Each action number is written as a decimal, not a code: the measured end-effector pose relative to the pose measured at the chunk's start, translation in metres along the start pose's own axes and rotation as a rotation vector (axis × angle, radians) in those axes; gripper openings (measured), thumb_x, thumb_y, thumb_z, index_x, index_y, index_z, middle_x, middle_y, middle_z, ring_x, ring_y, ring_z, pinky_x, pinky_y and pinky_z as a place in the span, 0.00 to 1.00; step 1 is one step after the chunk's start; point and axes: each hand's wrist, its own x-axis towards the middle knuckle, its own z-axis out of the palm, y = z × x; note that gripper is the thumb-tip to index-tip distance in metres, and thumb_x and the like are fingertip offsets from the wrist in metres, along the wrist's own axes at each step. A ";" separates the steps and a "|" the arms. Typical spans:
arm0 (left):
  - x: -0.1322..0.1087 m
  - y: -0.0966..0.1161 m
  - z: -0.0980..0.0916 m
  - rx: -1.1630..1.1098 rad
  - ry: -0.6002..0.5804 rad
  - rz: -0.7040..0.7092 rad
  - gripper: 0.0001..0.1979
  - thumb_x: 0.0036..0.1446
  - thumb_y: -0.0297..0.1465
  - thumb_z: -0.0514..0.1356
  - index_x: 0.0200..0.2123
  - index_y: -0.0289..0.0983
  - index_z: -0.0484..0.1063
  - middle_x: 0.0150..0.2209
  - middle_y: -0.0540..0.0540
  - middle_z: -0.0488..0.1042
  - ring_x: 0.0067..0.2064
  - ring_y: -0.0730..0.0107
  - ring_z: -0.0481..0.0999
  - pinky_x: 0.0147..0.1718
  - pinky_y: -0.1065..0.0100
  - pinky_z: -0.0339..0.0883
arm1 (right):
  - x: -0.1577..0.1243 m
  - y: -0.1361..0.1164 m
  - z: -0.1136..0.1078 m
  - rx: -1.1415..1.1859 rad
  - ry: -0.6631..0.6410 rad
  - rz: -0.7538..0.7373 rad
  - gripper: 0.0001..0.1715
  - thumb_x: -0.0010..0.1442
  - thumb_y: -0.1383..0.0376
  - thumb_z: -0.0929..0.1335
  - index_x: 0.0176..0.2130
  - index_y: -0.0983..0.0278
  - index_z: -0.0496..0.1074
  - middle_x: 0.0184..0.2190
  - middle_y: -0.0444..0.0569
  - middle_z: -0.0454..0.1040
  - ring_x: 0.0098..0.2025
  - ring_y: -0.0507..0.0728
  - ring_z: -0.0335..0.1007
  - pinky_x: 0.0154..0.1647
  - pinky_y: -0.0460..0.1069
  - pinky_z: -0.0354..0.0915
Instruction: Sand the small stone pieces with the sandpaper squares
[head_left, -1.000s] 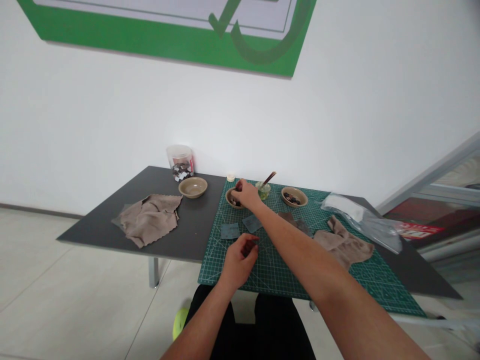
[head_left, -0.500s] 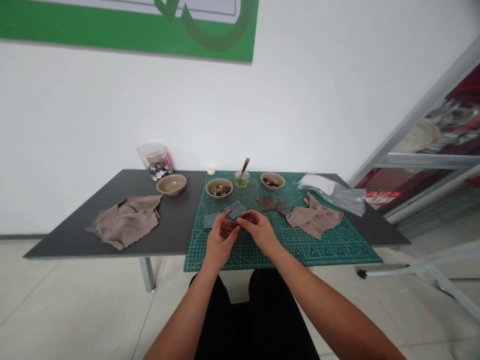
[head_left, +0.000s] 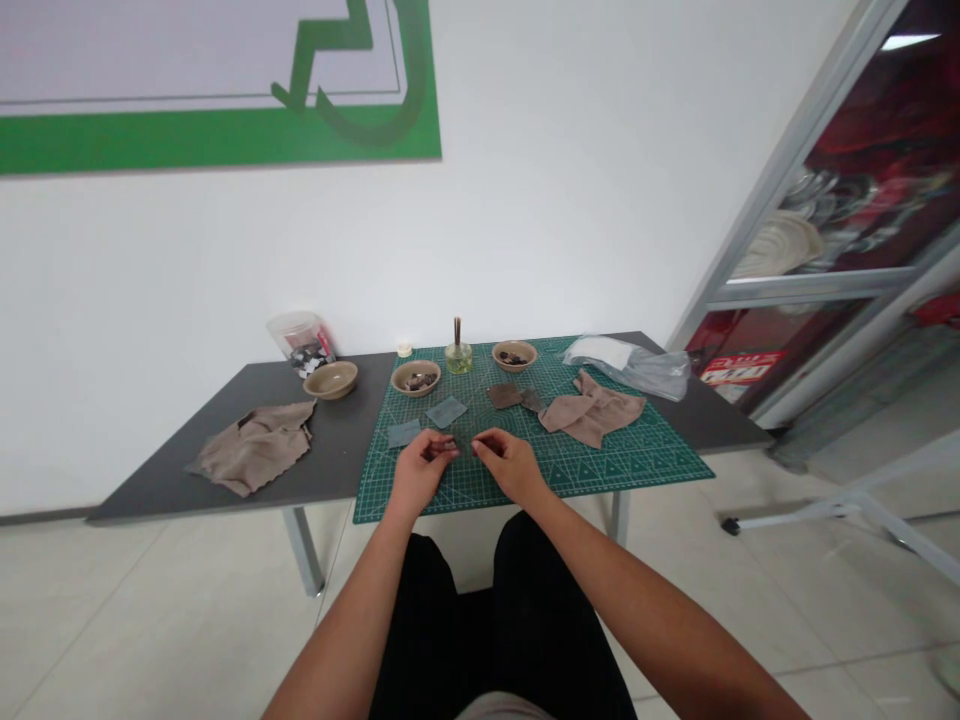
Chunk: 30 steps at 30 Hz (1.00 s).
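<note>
My left hand and my right hand meet over the near part of a green cutting mat. Both are pinched on a small dark piece held between them; what it is I cannot make out. Two grey-blue squares lie on the mat just beyond my hands. Further back stand a bowl with dark pieces, a small glass jar with sticks and a second bowl.
A dark grey table carries the mat. On its left lie a beige cloth, an empty bowl and a clear tub. Another beige cloth, brown squares and a plastic bag sit right.
My right hand came back from the far bowl and joined the left over the mat's near part. The view swung, so the table now looks smaller and further away.
</note>
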 end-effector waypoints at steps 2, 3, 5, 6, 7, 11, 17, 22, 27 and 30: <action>0.003 -0.001 -0.001 -0.056 0.041 -0.002 0.11 0.44 0.32 0.67 0.32 0.37 0.72 0.28 0.51 0.73 0.31 0.70 0.73 0.34 0.68 0.66 | -0.002 0.003 -0.013 0.002 0.061 0.042 0.10 0.57 0.59 0.67 0.33 0.62 0.74 0.27 0.45 0.77 0.30 0.55 0.73 0.34 0.49 0.65; 0.004 0.000 -0.001 -0.068 0.043 -0.001 0.11 0.44 0.33 0.67 0.33 0.37 0.73 0.27 0.51 0.72 0.30 0.71 0.72 0.33 0.69 0.65 | -0.003 0.004 -0.020 0.024 0.082 0.064 0.09 0.57 0.59 0.66 0.33 0.62 0.74 0.27 0.45 0.77 0.31 0.55 0.73 0.33 0.49 0.65; 0.005 0.002 -0.002 -0.068 0.023 -0.008 0.13 0.46 0.36 0.66 0.35 0.37 0.73 0.25 0.53 0.70 0.27 0.72 0.70 0.30 0.70 0.63 | -0.004 0.004 -0.037 0.041 0.111 0.078 0.09 0.57 0.60 0.66 0.34 0.62 0.73 0.27 0.45 0.78 0.31 0.56 0.73 0.33 0.50 0.65; 0.005 0.003 -0.002 -0.059 0.014 -0.016 0.13 0.47 0.37 0.66 0.35 0.37 0.73 0.25 0.53 0.70 0.27 0.72 0.70 0.29 0.70 0.63 | -0.004 0.004 -0.046 0.021 0.128 0.067 0.09 0.57 0.60 0.66 0.35 0.62 0.74 0.28 0.46 0.78 0.31 0.56 0.73 0.33 0.50 0.65; 0.005 0.005 -0.002 -0.048 0.012 -0.022 0.14 0.48 0.38 0.65 0.35 0.36 0.73 0.25 0.52 0.70 0.27 0.72 0.70 0.29 0.70 0.63 | -0.003 0.004 -0.055 -0.023 0.147 0.047 0.10 0.57 0.60 0.66 0.36 0.62 0.74 0.29 0.46 0.78 0.31 0.56 0.73 0.33 0.50 0.65; 0.004 0.007 -0.003 -0.025 0.075 -0.045 0.16 0.48 0.42 0.64 0.34 0.35 0.74 0.25 0.50 0.72 0.27 0.71 0.70 0.29 0.70 0.64 | 0.000 0.008 -0.082 -0.306 0.266 -0.024 0.09 0.57 0.63 0.66 0.37 0.62 0.74 0.31 0.48 0.77 0.34 0.58 0.72 0.38 0.53 0.66; 0.001 0.009 -0.004 -0.073 0.101 -0.081 0.17 0.52 0.42 0.61 0.38 0.35 0.73 0.24 0.49 0.74 0.24 0.71 0.70 0.25 0.70 0.64 | -0.008 0.027 -0.077 -0.633 0.250 -0.185 0.09 0.58 0.65 0.65 0.39 0.64 0.72 0.39 0.54 0.75 0.47 0.63 0.67 0.51 0.58 0.62; 0.001 0.010 -0.004 -0.084 0.066 -0.075 0.15 0.52 0.39 0.62 0.39 0.35 0.72 0.23 0.51 0.73 0.23 0.72 0.70 0.23 0.71 0.63 | -0.006 0.026 -0.076 -0.711 0.244 -0.161 0.06 0.59 0.63 0.65 0.32 0.62 0.69 0.35 0.52 0.73 0.44 0.63 0.66 0.49 0.56 0.62; 0.001 0.007 -0.004 -0.103 0.057 -0.055 0.16 0.50 0.36 0.63 0.41 0.36 0.72 0.24 0.51 0.73 0.25 0.72 0.71 0.25 0.71 0.65 | 0.027 0.021 -0.081 -0.799 0.249 -0.098 0.16 0.57 0.63 0.65 0.45 0.65 0.70 0.46 0.57 0.71 0.51 0.64 0.63 0.53 0.58 0.60; 0.001 0.008 -0.004 -0.097 0.041 -0.051 0.15 0.50 0.36 0.63 0.41 0.36 0.72 0.24 0.51 0.72 0.25 0.71 0.71 0.25 0.71 0.65 | 0.049 0.024 -0.077 -0.874 0.187 -0.054 0.30 0.56 0.61 0.67 0.57 0.66 0.65 0.58 0.61 0.64 0.58 0.67 0.58 0.56 0.61 0.56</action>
